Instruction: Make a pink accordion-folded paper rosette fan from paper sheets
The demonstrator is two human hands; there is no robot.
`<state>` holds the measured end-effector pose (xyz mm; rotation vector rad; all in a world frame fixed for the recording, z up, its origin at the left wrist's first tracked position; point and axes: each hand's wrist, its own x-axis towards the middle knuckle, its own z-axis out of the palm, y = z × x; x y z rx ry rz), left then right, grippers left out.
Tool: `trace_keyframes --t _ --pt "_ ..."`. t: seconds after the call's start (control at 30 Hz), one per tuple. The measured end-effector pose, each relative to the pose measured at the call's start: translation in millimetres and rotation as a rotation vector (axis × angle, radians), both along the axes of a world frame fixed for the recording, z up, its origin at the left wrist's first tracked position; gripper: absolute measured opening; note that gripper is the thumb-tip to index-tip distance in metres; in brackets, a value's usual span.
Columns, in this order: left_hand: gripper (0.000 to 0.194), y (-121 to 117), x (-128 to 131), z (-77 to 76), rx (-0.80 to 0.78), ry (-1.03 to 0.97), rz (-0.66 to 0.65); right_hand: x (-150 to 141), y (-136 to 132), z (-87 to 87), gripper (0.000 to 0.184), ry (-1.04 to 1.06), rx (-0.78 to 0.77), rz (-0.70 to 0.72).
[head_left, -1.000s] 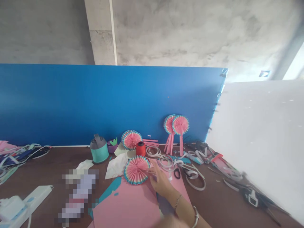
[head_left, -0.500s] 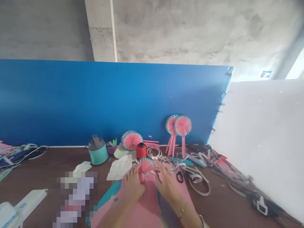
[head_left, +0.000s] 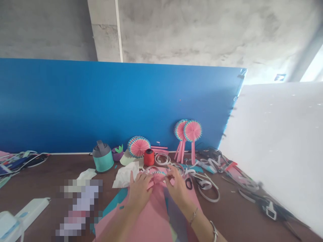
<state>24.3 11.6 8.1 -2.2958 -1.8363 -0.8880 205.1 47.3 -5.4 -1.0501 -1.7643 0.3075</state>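
A pink pleated paper fan (head_left: 158, 175) with a blue-and-white edge lies low over pink paper sheets (head_left: 153, 215), partly hidden by my fingers. My left hand (head_left: 140, 190) covers its left side, the fingers closed down on the folds and the thumb raised a little. At the right end of the fan, my right hand (head_left: 176, 186) pinches the pleats between thumb and forefinger. Just behind the hands stand a red spool of thread (head_left: 148, 157) and a finished stack of round pleated paper rosettes (head_left: 139, 147). Black-handled scissors (head_left: 188, 183) lie beside my right hand.
Two pink rosettes with paper tails (head_left: 192, 131) lean on the blue partition (head_left: 101, 101). A teal-and-grey pot (head_left: 103, 159) and a small purple planter (head_left: 117, 154) stand at the back left. White strips (head_left: 210, 195) and cables clutter the right; a power strip (head_left: 31, 211) lies left.
The fan, raised and spread in a half circle before, is now pressed down flatter. My left hand has moved over its folds. The view has shifted slightly.
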Motion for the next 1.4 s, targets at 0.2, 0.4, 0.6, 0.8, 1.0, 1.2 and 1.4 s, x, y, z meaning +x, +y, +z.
trace_keyframes --t 0.2,0.4,0.6,0.8,1.0,1.2,1.4 --pt "0.019 2.8 -1.0 0.9 0.155 0.090 -0.065 3.0 -0.4 9.8 0.029 0.047 -0.018 -0.065" --pt "0.027 -1.3 -2.2 11.8 0.196 0.162 -0.013 6.4 -22.6 48.3 0.010 0.047 0.207 0.009" --pt "0.023 -0.3 -4.8 14.2 0.212 0.183 0.003 -3.0 -26.2 39.9 0.015 -0.334 -0.079 0.238" --pt "0.020 1.1 -5.9 13.3 0.173 0.214 -0.028 -2.2 -16.3 32.4 0.017 -0.442 -0.283 0.149" --pt "0.021 0.2 -5.6 14.2 0.163 0.220 -0.037 -0.7 -17.3 36.8 0.017 -0.447 -0.307 0.171" --pt "0.022 -0.4 -3.7 13.0 0.187 0.200 -0.056 -2.9 -16.8 31.8 0.019 -0.459 -0.274 0.118" --pt "0.023 -1.3 -3.0 13.7 0.188 0.194 -0.070 -4.1 -15.9 27.7 0.020 -0.453 -0.231 0.082"
